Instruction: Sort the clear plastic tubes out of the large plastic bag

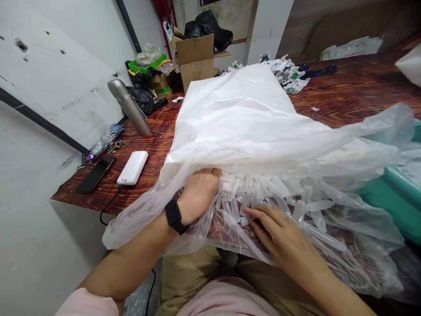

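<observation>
Loads of tubes (255, 194) lie at the mouth of the bag (240, 118) by the front edge of the bench (161, 131), left hand (200, 193) with fingertips hidden so can't tell its grip, right hand (278, 229) half-curled beside them, can't tell if pinching one.

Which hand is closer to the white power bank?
Left. The left hand is to the right of the white power bank; the right hand is farther right, by the clear tubes.

I see a grey flask (130, 107) by the wall (52, 66) — nearby, an umbrella (104, 142), black phone (96, 174) and white power bank (133, 167).
</observation>
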Tool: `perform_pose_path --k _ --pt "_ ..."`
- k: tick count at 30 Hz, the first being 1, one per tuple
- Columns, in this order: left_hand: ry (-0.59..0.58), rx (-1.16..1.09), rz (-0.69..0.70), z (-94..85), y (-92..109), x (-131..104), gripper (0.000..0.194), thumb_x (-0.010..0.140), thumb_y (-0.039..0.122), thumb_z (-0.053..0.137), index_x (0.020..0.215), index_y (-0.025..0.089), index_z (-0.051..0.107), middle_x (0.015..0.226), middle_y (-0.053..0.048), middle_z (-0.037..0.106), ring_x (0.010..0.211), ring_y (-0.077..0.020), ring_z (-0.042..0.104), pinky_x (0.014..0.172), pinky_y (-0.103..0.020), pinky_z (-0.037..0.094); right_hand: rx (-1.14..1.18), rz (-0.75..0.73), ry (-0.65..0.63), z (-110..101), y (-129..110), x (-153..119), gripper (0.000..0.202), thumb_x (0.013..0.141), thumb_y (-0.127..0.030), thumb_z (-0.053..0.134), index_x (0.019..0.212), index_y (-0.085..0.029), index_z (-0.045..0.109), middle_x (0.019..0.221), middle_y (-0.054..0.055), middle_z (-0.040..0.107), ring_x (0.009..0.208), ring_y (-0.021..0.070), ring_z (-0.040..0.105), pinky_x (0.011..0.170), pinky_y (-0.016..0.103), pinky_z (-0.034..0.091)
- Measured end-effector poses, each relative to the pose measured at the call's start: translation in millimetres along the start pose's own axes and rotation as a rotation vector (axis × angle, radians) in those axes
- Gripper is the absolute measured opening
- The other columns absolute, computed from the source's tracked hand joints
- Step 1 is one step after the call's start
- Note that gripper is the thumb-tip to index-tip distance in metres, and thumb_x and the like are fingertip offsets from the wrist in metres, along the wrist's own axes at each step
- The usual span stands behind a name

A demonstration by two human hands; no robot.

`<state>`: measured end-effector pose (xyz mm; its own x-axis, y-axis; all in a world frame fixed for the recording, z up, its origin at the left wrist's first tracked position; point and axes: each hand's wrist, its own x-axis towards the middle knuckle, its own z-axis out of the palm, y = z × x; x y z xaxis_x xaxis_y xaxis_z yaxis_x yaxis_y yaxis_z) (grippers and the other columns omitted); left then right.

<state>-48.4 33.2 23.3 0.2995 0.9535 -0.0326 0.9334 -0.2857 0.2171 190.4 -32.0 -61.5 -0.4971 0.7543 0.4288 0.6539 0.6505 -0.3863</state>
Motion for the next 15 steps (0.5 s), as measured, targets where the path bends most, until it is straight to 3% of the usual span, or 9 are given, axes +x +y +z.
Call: perform_pose_path --k 4,7,9,12,15 --pt "-0.038 -0.127 0.076 0.1 1.6 -29.7 0.025 0.103 0.007 0.054 0.125 0.015 0.061 0.12 -0.012 0.077 0.113 -0.0279 0.074 0.098 -0.04 0.059 0.032 0.095 0.066 -9.8 -1.2 -0.3 0.027 0.111 -0.03 0.052 0.137 -0.025 0.061 0.117 0.009 0.076 0.099 0.0221 0.079 0.083 0.034 0.064" --pt "-0.056 -0.434 0.239 6.1 4.1 -56.2 0.028 0.106 0.012 0.055 0.132 0.021 0.06 0.13 -0.007 0.076 0.119 -0.0217 0.073 0.103 -0.033 0.057 0.07 0.121 0.081 -24.6 -6.6 1.0 0.029 0.111 -0.031 0.054 0.14 -0.027 0.058 0.12 0.008 0.077 0.101 0.0208 0.08 0.088 0.032 0.065" --pt "-0.06 -0.581 0.323 12.9 5.9 -69.3 0.033 0.104 0.011 0.057 0.135 0.021 0.06 0.134 -0.007 0.075 0.123 -0.0224 0.071 0.107 -0.034 0.054 0.093 0.069 0.044 -35.6 -13.3 2.0 0.033 0.112 -0.031 0.052 0.144 -0.028 0.056 0.124 0.007 0.079 0.106 0.0205 0.08 0.094 0.032 0.065" --pt "-0.03 -0.589 0.367 22.9 7.3 -80.1 0.04 0.096 0.007 0.064 0.134 0.019 0.062 0.126 -0.009 0.076 0.118 -0.0253 0.072 0.102 -0.036 0.055 0.124 -0.02 -0.003 -48.0 -25.1 2.2 0.039 0.113 -0.03 0.051 0.151 -0.029 0.052 0.129 0.005 0.079 0.113 0.0189 0.08 0.099 0.029 0.064" --pt "0.004 -0.582 0.37 26.6 8.4 -86.2 0.042 0.094 0.007 0.064 0.134 0.021 0.062 0.122 -0.008 0.076 0.115 -0.0265 0.071 0.099 -0.038 0.054 0.18 -0.01 0.01 -52.1 -32.1 -1.3 0.038 0.111 -0.03 0.055 0.148 -0.032 0.056 0.127 0.001 0.08 0.114 0.0169 0.079 0.102 0.027 0.063"
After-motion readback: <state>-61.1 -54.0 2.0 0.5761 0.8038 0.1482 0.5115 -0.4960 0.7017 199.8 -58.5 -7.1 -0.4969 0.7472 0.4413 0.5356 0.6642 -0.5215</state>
